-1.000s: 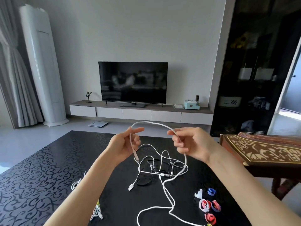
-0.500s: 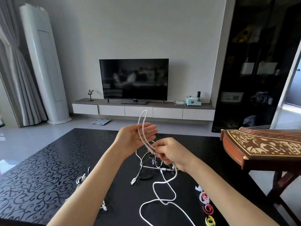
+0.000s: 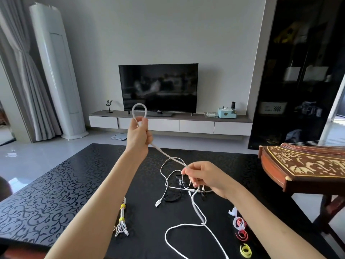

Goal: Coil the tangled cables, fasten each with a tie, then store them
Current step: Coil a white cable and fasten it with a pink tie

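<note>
I see my left hand (image 3: 139, 135) up high and further from me. Its fingers are curled round a white cable (image 3: 168, 155), and it holds a small loop (image 3: 139, 109) that pokes out on top. My right hand (image 3: 205, 177) is lower and closer to me. It pinches the same cable with thumb and finger.

Between the two hands the cable is pulled into a straight line that slants down from left hand to right hand. Below the right hand the rest of it drops onto the black table (image 3: 46, 193), beside the tangled pile (image 3: 179, 182), and lies in a big curl near me. So the loose part is on the right hand's side.

I think the right hand should bring the next bit up to the left hand to make another loop. The coloured ties (image 3: 239, 223) lie just right of that curl, and one tied bundle (image 3: 122, 217) lies by my left arm
</note>
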